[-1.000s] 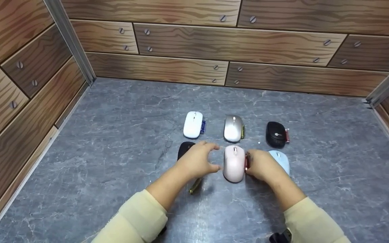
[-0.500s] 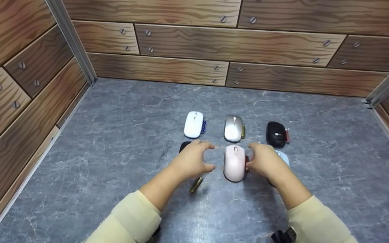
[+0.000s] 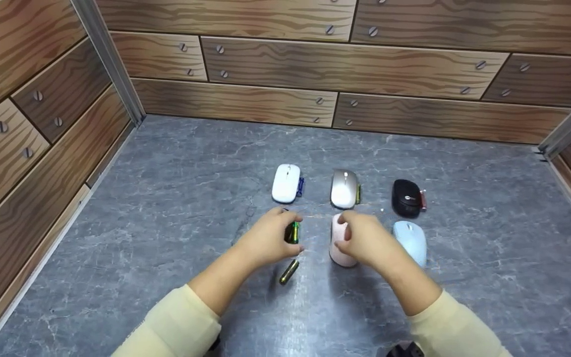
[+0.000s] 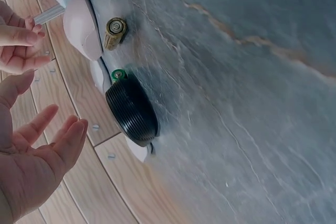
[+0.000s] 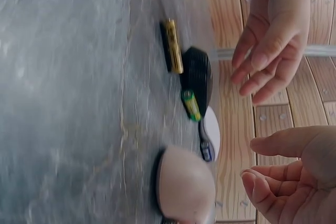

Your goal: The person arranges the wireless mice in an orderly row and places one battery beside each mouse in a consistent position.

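Observation:
My left hand (image 3: 267,239) hovers over a black mouse (image 4: 132,109), its fingers and thumb spread apart with nothing between them. Against that mouse's right side lies a green battery (image 3: 294,232). A gold battery (image 3: 289,272) lies at a slant nearer to me. Above the pink mouse (image 3: 341,255) is my right hand (image 3: 371,242), fingers loosely bent and holding nothing; it covers part of that mouse in the head view. In the right wrist view a gap shows between this hand and the pink mouse.
Behind stand a white mouse (image 3: 286,184) with a blue battery (image 3: 301,187), a silver mouse (image 3: 344,189) with a yellow-green one, and a second black mouse (image 3: 406,198) with a red one (image 3: 423,199). A light blue mouse (image 3: 410,242) sits right. Wood-patterned walls (image 3: 265,64) enclose the grey surface.
My right hand has moved left, from beside the pink mouse to over it, uncovering the light blue mouse. My left hand has drawn slightly left, and the green battery has come into view.

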`<state>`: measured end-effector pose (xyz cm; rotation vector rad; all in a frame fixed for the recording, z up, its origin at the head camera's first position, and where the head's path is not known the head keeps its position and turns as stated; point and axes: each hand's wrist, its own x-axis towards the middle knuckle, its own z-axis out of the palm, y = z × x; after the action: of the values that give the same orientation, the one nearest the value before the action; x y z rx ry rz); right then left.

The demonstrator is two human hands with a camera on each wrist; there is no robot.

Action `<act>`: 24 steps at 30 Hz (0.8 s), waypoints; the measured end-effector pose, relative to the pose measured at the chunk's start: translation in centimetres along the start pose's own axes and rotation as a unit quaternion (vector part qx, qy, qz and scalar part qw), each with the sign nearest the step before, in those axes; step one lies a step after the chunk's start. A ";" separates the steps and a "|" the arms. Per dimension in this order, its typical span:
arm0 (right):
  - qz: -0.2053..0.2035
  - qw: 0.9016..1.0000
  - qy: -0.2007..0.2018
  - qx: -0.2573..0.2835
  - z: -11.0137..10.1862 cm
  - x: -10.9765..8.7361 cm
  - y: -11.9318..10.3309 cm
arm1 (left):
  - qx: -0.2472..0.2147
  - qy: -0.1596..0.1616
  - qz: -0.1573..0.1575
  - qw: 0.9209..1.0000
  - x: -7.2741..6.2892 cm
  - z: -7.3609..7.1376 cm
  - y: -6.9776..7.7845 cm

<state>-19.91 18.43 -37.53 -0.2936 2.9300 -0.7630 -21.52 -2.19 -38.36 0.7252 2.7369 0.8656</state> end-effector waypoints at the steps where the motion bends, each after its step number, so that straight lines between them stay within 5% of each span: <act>1: -0.004 1.000 -0.001 0.001 0.2 0.0 -0.3 | -0.001 0.002 0.001 1.000 -0.1 0.0 -0.1; 24: -0.035 0.997 -0.049 -0.054 6.3 0.2 -3.3 | -0.018 0.030 -0.001 0.999 -1.9 -0.5 -1.7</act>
<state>-18.67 12.63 -41.37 -0.4321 2.8867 -0.5807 -20.69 -4.61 -38.84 0.7019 2.7666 0.9476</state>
